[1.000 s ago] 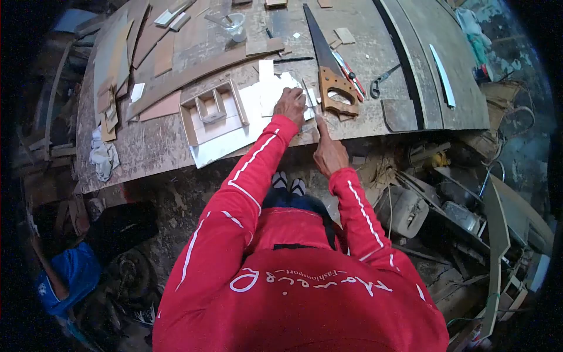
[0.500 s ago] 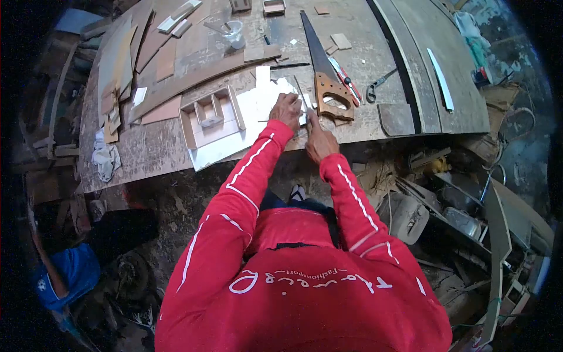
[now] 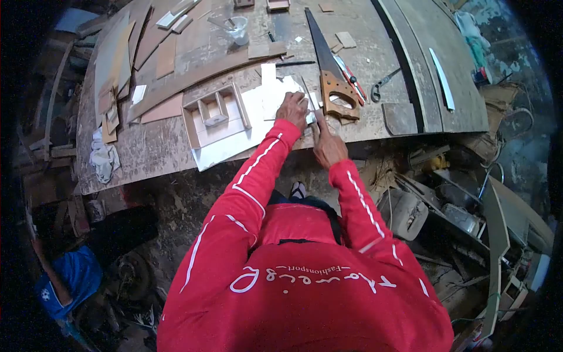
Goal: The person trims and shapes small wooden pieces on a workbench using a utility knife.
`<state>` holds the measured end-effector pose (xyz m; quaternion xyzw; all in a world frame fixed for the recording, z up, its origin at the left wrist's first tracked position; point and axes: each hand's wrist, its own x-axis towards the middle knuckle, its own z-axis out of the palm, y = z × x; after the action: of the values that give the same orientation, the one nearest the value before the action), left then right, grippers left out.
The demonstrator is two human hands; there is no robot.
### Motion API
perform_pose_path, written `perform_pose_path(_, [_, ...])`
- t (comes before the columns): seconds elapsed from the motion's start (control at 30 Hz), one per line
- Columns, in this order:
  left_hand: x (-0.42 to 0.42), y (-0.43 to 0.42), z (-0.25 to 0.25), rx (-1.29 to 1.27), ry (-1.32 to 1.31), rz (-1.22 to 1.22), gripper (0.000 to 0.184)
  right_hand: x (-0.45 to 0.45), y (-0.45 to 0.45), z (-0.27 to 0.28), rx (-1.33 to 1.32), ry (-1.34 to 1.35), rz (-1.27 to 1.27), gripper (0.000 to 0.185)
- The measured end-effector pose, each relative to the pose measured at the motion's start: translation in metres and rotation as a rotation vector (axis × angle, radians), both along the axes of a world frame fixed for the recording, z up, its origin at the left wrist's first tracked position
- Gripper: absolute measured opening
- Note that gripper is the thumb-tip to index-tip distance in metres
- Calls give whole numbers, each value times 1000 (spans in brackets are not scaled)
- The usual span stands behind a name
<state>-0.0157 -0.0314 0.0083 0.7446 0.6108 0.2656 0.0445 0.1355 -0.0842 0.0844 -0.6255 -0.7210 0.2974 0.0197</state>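
My left hand (image 3: 292,110) is bunched over a white sheet (image 3: 271,97) on the bench, its fingertips pressed down beside a thin dark strip (image 3: 306,88). Just to its right, near the bench's front edge, my right hand (image 3: 330,145) is closed with the index finger stretched forward. Its fingertip meets a small white piece (image 3: 311,117); whatever else it grips is too small to make out. Left of my hands, an open wooden box (image 3: 246,111) with a small inner compartment rests partly on the white sheet. A handsaw (image 3: 329,88) lies right of my fingers.
Beside the saw lie a red cutter (image 3: 353,81) and dark-handled scissors (image 3: 377,91). A long wooden strip (image 3: 202,80), a clear plastic cup (image 3: 238,32) and several board offcuts cover the bench's back and left. At the lower left, a person in a blue shirt (image 3: 73,278) is partly visible.
My view has shifted slightly, so the bench things sit a little further right. Both hands stay at nearly the same spot beside the saw, with only slight motion.
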Motion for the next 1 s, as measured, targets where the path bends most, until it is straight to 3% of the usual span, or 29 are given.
perform_pose_path(0.27, [1, -2, 7, -30, 21, 8, 20, 2, 15, -19, 75, 36, 49, 78])
perform_pose_path(0.43, [1, 1, 1, 7, 22, 12, 16, 18, -14, 9, -2, -29, 56, 72])
perform_pose_path(0.53, [-3, 4, -7, -29, 165, -36, 19, 13, 5, -16, 63, 6, 85, 77])
perform_pose_path(0.73, [1, 1, 3, -34, 86, 14, 20, 14, -10, 15, -22, -14, 53, 80])
perform_pose_path(1.0, [2, -1, 6, -81, 75, 14, 24, 5, 11, -9, 37, 32, 31, 74])
